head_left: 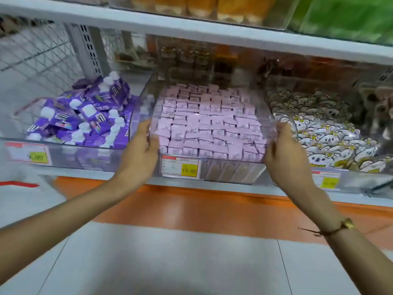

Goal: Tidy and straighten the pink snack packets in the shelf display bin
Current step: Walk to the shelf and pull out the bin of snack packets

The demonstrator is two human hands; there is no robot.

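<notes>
Bin (212,167): clear, glossy plastic with rounded front corners, standing at the front edge of a white shelf (234,186), between two similar clear bins.
Packets (209,126): small pink pillow-shaped wrappers with crimped ends and fine print, packed in close rows that fill the bin from front wall to back; most lie flat, a few near the front sit slightly askew.
Left hand (140,150): its grip is closed on the bin's front left corner, thumb over the rim and inside the wall, fingers wrapped outside.
Right hand (280,154): its grip is closed on the bin's front right corner, thumb along the rim, fingers behind the curved wall.
Bracelet (331,228): thin brown cord with a gold bead on the right wrist.
Tag (180,167): white price card with a red top strip and yellow square, on the bin's front wall near its left corner.
Left bin (63,150): loose heap of purple pouches (85,116) with white caps.
Right bin (361,173): shiny white-and-yellow packs (325,137) printed with cartoon figures, overlapping.
Floor (170,262): pale grey tiles with an orange band under the shelf.
</notes>
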